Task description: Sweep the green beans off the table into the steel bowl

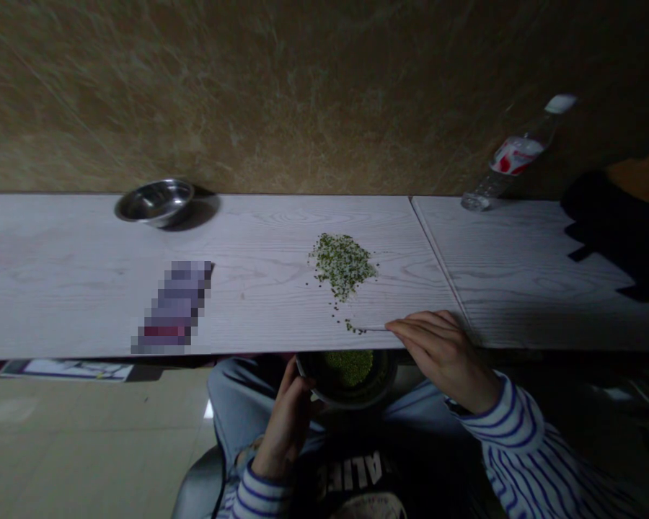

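Near the front edge of the tabletop [259, 303], the right hand [446, 353] holds a thin pale tool [376, 329]. Its grip is closed on one end of this tool, with the fingertips pressed together, and the tool lies almost level, pointing to the left. At its free end there is a small group of green grains [355, 328], just beside the tip (whether they touch it, I cannot tell with certainty). The left hand [293, 404] is lower, below the edge, and its grip is clamped on the left rim of a round bowl [388, 375]. This bowl is over the lap, partly hidden under the tabletop, and it contains many green grains [349, 367].

Farther from the hands, behind the tool, a loose pile of green and white grains [342, 263] is spread on the tabletop, with several single grains scattered between it and the edge. To the left lies a flat object [176, 303], which is covered by pixels. Behind it, a shiny metal bowl [156, 202] stands near the brown wall [303, 94]. On the right side, a clear bottle [513, 157] with a white cap is upright near the same wall, and beyond it there is a dark heap [616, 231], too dim to identify.
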Tool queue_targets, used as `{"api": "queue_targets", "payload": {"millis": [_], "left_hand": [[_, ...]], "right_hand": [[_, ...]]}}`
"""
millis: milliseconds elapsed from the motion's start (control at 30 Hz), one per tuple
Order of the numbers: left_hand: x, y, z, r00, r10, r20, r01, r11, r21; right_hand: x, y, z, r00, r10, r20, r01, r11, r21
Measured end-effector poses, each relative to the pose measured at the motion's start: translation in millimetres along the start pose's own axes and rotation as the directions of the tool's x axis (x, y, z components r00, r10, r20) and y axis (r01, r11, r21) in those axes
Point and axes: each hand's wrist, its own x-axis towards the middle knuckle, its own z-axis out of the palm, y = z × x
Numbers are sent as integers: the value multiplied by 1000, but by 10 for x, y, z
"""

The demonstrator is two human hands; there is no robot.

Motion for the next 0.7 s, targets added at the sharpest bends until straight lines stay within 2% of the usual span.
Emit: {"api": "queue_targets", "payload": {"millis": [500,700], "left_hand": [[-18,21,-16,1000,-4,8,4,1000,21],[-18,16,-41,1000,8,30,-9,1000,29]], "right_hand": [[49,-42,41,1000,-20,-16,20,1000,9],[67,-5,44,999,26,-35,-28,998,-54]]}}
